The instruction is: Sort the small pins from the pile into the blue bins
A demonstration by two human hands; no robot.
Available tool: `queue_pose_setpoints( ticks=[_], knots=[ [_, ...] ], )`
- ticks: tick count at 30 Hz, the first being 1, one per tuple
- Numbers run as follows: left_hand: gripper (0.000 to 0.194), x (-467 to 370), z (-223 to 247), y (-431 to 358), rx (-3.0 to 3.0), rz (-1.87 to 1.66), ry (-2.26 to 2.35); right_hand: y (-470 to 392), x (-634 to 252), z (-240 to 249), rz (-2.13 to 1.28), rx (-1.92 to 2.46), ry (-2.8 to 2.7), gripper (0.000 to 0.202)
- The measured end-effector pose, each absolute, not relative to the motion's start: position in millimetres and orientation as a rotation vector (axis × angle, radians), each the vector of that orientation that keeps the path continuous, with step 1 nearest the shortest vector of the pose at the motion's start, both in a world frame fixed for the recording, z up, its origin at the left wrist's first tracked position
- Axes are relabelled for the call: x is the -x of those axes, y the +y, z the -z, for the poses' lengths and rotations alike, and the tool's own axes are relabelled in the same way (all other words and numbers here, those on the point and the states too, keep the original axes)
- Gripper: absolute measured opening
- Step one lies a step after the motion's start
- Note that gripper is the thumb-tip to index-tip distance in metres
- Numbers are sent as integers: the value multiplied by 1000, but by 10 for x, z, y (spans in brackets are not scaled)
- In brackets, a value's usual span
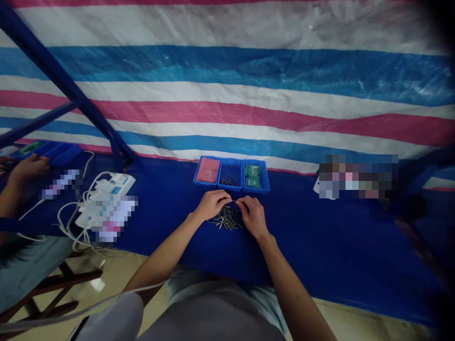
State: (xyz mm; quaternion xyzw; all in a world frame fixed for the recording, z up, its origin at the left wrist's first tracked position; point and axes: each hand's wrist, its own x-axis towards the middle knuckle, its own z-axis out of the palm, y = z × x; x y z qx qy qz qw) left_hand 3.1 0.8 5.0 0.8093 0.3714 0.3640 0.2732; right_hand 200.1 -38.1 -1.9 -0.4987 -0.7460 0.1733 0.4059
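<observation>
Above a loose pile of thin, brass and dark metal sticks (227,220), my two hands come close together. My left hand (213,203) is closed in a pinch, fingertips toward the right. Facing it, my right hand (253,214) also pinches with thumb and fingers. A tiny thin piece seems to span the gap between the fingertips; its kind is too small to make out. Just beyond the hands stand three joined blue bins: the left bin (195,180) holds pink-red packets, the middle bin (232,188) dark thin pieces, the right bin (266,184) green packets.
White power strips (122,182) with tangled cables lie on the blue table (302,251) at left, near blurred-out items. Farther left are a co-worker's hand (26,170) and another blue bin (67,152). A blue metal frame (71,85) slants before the striped sheet (227,113).
</observation>
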Motion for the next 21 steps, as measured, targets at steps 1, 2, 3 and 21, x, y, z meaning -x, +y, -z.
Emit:
queue_pose_setpoints(
  ticks=[1,2,3,21],
  knots=[
    [20,-28,-49,9,-2176,-981,1004,-380,-2003,22,-431,1250,-1871,24],
    [20,-26,-48,10,-2174,-982,1008,-378,-2006,27,-426,1240,-1860,22],
    [21,-25,-47,12,-2172,-984,1013,-375,-2011,33,-422,1232,-1849,21],
    [23,-19,-57,3,-2090,-1280,1093,-376,-2060,55,-451,1328,-1721,22]
  ],
)
